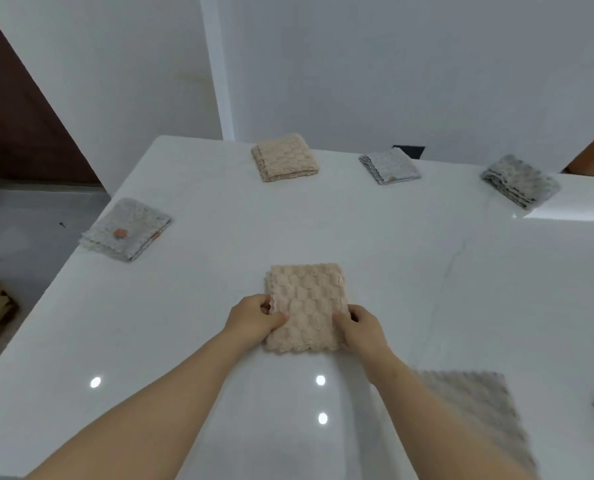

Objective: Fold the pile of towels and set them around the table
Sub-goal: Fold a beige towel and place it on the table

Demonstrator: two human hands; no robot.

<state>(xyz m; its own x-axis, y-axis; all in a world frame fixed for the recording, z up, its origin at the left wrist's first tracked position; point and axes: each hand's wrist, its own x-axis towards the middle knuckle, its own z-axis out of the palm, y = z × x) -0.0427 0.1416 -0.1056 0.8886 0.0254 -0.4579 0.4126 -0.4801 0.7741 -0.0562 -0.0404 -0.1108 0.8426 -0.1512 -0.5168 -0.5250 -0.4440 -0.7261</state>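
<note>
- Both bare forearms reach forward. The left hand pinches the left edge of the folded beige towel, thumb on top.
- The right hand grips its right edge the same way.
- The towel is a plush, bubble-textured rectangle with scalloped edges, lying flat near the middle of the glossy white worktop.

Head-worn view, down over table
</note>
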